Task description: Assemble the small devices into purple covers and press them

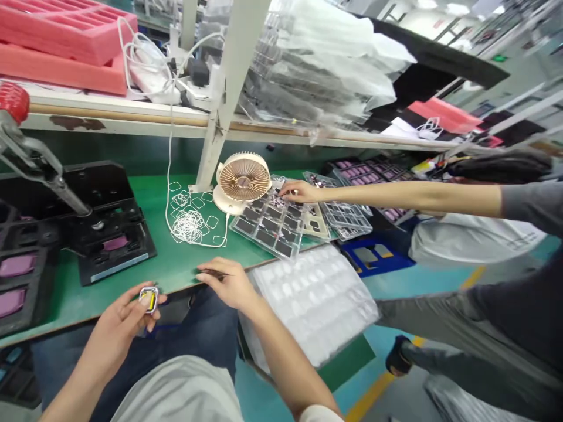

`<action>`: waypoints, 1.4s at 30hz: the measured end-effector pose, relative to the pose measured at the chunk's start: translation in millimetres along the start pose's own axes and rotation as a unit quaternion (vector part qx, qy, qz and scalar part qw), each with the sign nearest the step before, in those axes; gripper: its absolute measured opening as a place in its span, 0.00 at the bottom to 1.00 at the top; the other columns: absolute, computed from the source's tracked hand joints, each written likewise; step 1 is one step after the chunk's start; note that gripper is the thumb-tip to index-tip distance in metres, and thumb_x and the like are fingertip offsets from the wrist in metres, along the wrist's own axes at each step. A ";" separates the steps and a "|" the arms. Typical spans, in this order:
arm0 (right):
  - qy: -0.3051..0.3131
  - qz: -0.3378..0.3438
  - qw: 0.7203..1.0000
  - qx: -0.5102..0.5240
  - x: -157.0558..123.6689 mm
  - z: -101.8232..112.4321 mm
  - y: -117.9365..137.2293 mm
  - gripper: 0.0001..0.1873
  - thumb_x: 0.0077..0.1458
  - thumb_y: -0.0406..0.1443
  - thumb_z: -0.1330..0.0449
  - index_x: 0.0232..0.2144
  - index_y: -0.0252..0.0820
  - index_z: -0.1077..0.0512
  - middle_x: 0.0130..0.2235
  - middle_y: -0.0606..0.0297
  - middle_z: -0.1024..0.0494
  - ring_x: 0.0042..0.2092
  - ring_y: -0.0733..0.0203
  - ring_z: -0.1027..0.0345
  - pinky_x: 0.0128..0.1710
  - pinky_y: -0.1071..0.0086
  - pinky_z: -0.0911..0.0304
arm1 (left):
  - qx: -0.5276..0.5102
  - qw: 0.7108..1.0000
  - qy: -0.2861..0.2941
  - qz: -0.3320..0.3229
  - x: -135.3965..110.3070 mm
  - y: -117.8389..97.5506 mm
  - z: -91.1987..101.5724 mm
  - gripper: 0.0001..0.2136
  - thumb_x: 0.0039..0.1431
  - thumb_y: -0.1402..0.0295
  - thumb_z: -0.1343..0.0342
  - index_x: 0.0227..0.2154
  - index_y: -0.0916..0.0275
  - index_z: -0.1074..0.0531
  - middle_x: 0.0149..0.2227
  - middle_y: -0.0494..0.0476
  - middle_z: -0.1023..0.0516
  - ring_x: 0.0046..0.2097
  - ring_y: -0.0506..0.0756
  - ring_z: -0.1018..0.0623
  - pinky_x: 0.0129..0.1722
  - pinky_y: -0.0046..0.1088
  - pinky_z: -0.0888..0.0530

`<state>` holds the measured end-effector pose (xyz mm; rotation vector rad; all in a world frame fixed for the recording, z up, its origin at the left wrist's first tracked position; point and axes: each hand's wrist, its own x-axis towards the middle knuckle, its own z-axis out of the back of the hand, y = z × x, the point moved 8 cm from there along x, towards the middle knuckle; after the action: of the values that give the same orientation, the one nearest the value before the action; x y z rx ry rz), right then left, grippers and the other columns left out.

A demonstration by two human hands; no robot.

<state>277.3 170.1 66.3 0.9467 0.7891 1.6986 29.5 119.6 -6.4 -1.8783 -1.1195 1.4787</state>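
Near the bench's front edge, my left hand (pixel 127 316) pinches a small rounded-square watch case (pixel 148 299) with a silvery rim and a yellow part inside. To its right, my right hand (pixel 231 284) is closed on a thin dark tool (pixel 214 274); its exact kind is too small to make out. A tangle of thin white ring-shaped gaskets (pixel 189 225) lies on the green bench beyond both hands. Left of them stands a black fixture (pixel 116 246) with a pink piece in it, under a red-handled toggle clamp (pixel 57 176).
A co-worker's arm (pixel 409 193) reaches from the right over a clear tray (pixel 268 225) of dark square pieces. A small fan (pixel 244 179) stands behind. A white compartment tray (pixel 312 299) sits right of my forearm. Pink foam trays (pixel 65 35) rest on the shelf.
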 end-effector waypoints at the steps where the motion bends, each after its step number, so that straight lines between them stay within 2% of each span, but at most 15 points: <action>1: -0.009 0.008 0.999 0.034 -4.4 -0.5 5.5 0.11 0.69 0.45 0.32 0.46 0.45 0.15 0.41 0.63 0.15 0.38 0.61 0.21 0.40 0.70 0.25 | 0.010 1.000 -0.001 -0.005 -1.8 -1.6 -3.5 0.33 0.50 0.50 0.23 0.54 0.65 0.22 0.46 0.69 0.14 0.34 0.57 0.20 0.32 0.32 0.22; 3: -0.037 0.027 0.993 0.111 -14.9 -4.4 18.5 0.08 0.68 0.41 0.30 0.47 0.47 0.15 0.43 0.61 0.15 0.41 0.58 0.19 0.43 0.68 0.23 | 0.037 0.999 0.009 -0.018 -8.7 -6.9 -15.6 0.30 0.52 0.50 0.24 0.51 0.65 0.20 0.45 0.69 0.14 0.35 0.59 0.18 0.35 0.34 0.19; 5: -0.054 0.049 0.983 0.167 -24.9 -13.3 30.8 0.08 0.68 0.36 0.30 0.48 0.49 0.15 0.48 0.60 0.15 0.47 0.55 0.18 0.49 0.63 0.22 | 0.053 0.997 0.026 -0.040 -15.3 -14.7 -30.4 0.27 0.54 0.49 0.26 0.49 0.65 0.19 0.40 0.66 0.14 0.33 0.58 0.18 0.32 0.34 0.19; 8: -0.045 0.097 0.978 0.180 -33.8 -31.6 46.2 0.15 0.68 0.29 0.33 0.52 0.51 0.17 0.53 0.59 0.17 0.55 0.48 0.20 0.57 0.51 0.22 | 0.050 0.995 0.047 -0.077 -20.4 -26.9 -47.1 0.25 0.57 0.49 0.28 0.48 0.65 0.17 0.32 0.60 0.17 0.28 0.55 0.22 0.28 0.31 0.21; 11: -0.049 0.139 0.972 0.182 -35.4 -42.7 54.4 0.21 0.66 0.25 0.34 0.55 0.52 0.18 0.52 0.60 0.16 0.57 0.45 0.21 0.59 0.44 0.23 | 0.057 0.992 0.048 -0.100 -25.7 -34.1 -51.2 0.23 0.61 0.51 0.30 0.50 0.64 0.16 0.32 0.58 0.18 0.26 0.52 0.25 0.27 0.29 0.22; 17: -0.034 0.164 0.973 0.160 -32.5 -48.3 59.8 0.25 0.65 0.22 0.35 0.57 0.52 0.20 0.54 0.60 0.17 0.57 0.46 0.21 0.57 0.46 0.21 | 0.067 0.990 0.047 -0.113 -34.0 -34.4 -46.7 0.21 0.65 0.54 0.33 0.54 0.62 0.17 0.33 0.57 0.19 0.28 0.51 0.24 0.27 0.26 0.22; 25: -0.026 0.158 0.973 0.167 -32.6 -50.5 61.2 0.26 0.64 0.20 0.35 0.56 0.51 0.20 0.54 0.61 0.17 0.57 0.47 0.21 0.58 0.49 0.21 | 0.084 0.990 0.032 -0.108 -33.0 -31.0 -42.2 0.24 0.64 0.52 0.33 0.55 0.64 0.18 0.33 0.59 0.18 0.31 0.54 0.21 0.26 0.26 0.21; 34: -0.005 0.170 0.976 0.138 -34.4 -50.4 60.1 0.28 0.64 0.19 0.35 0.58 0.50 0.21 0.56 0.60 0.18 0.58 0.47 0.22 0.60 0.49 0.22 | 0.157 0.980 0.014 -0.121 -35.2 -28.3 -38.4 0.23 0.67 0.52 0.37 0.56 0.62 0.19 0.34 0.58 0.17 0.30 0.54 0.20 0.28 0.27 0.21; 38: -0.006 0.210 0.969 0.133 -40.1 -55.3 59.9 0.30 0.65 0.19 0.37 0.62 0.50 0.23 0.58 0.59 0.19 0.61 0.46 0.24 0.60 0.49 0.22 | 0.097 0.990 0.028 -0.103 -33.1 -27.3 -40.2 0.26 0.63 0.51 0.33 0.56 0.64 0.19 0.32 0.57 0.19 0.29 0.53 0.22 0.26 0.26 0.22; 42: -0.047 0.213 0.965 0.145 -45.8 -59.3 53.0 0.29 0.65 0.19 0.37 0.61 0.49 0.22 0.59 0.58 0.20 0.61 0.44 0.25 0.59 0.48 0.22 | -0.001 0.996 0.065 -0.067 -27.9 -20.3 -43.8 0.29 0.59 0.51 0.29 0.55 0.68 0.20 0.32 0.58 0.19 0.30 0.54 0.20 0.25 0.27 0.22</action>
<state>211.0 106.9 72.4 1.4743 0.8260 1.9146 63.0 111.7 37.3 -1.8344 -1.1610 1.2643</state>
